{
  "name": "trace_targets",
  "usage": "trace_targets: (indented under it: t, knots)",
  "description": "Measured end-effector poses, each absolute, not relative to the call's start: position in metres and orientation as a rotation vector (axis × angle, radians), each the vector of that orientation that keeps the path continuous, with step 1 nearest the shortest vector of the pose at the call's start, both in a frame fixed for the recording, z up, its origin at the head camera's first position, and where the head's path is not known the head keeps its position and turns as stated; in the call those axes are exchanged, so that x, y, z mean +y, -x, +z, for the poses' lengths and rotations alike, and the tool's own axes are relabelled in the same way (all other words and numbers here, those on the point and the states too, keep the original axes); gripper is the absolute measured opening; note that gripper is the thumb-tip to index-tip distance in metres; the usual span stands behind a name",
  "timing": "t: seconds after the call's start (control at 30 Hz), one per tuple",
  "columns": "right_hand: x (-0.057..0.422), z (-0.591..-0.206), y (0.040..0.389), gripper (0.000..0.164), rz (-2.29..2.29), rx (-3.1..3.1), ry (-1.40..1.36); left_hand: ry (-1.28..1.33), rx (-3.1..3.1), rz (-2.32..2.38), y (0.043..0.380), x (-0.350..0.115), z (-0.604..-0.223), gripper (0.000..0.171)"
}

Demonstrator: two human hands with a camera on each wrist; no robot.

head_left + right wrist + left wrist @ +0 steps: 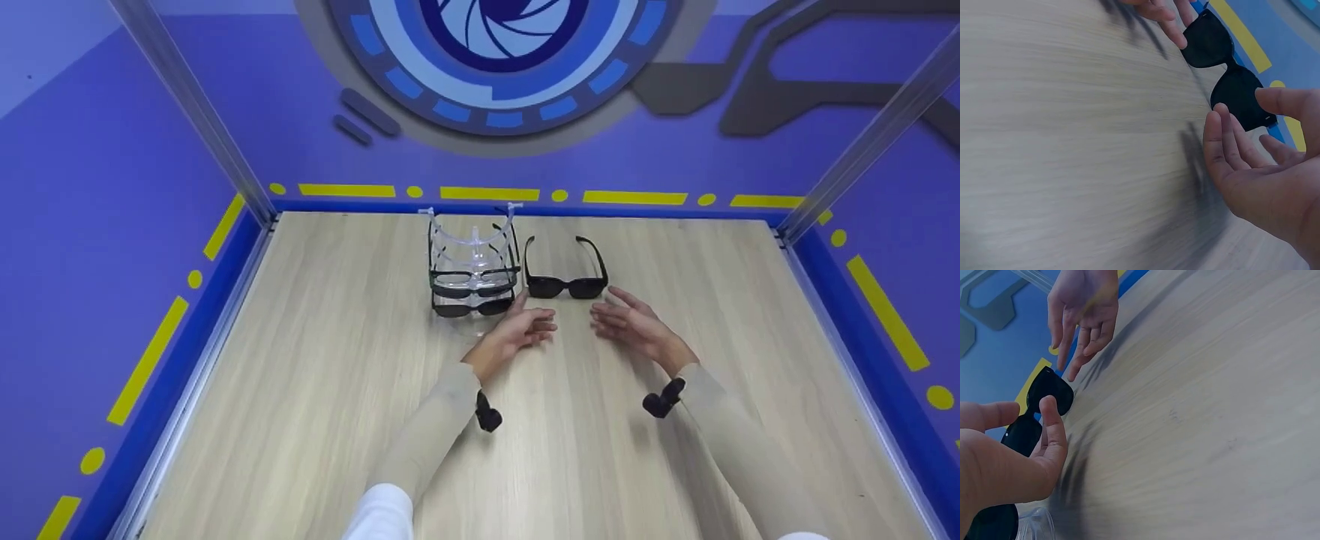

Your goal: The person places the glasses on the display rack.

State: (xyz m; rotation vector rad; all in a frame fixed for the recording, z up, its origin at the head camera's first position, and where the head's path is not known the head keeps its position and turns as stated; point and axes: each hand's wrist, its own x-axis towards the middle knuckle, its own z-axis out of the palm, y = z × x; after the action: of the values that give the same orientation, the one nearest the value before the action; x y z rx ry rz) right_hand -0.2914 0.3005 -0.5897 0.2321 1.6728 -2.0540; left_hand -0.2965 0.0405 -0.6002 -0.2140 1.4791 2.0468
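Black sunglasses lie on the table with their temples unfolded toward the back wall. My left hand is just in front of their left side, beside the display stand, its fingers loosely bent around nothing. On the other side, my right hand hovers near the right lens, thumb apart from the fingers. Both wrist views show the sunglasses beyond the fingertips; whether any fingertip touches them I cannot tell. A clear plastic stand carries several pairs of glasses one above another.
The pale wooden table is bounded by a blue back wall and side walls, with metal posts at the corners. The stand is close on the left of the loose sunglasses. A small black camera sits on each wrist.
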Motion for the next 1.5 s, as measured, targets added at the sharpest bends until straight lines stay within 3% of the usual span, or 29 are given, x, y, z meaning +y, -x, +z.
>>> trace_targets:
  t: [0.4, 1.0, 1.3, 1.5]
  knots:
    - [0.305, -0.583, 0.285, 0.083, -2.027, 1.648, -0.184, 0.087, 1.528, 1.934, 0.295, 0.03, -0.598, 0.084]
    - [0.339, -0.579, 0.228, 0.072, -1.919, 1.597, -0.076, -0.081, 1.638, 1.663, 0.272, -0.006, -0.596, 0.046]
    - [0.353, -0.584, 0.216, 0.069, -1.877, 1.57, -0.068, -0.156, 1.648, 1.588, 0.267, -0.009, -0.591, 0.048]
    - [0.36, -0.58, 0.221, 0.07, -1.893, 1.582, -0.067, -0.064, 1.68, 1.722, 0.274, -0.006, -0.589, 0.057]
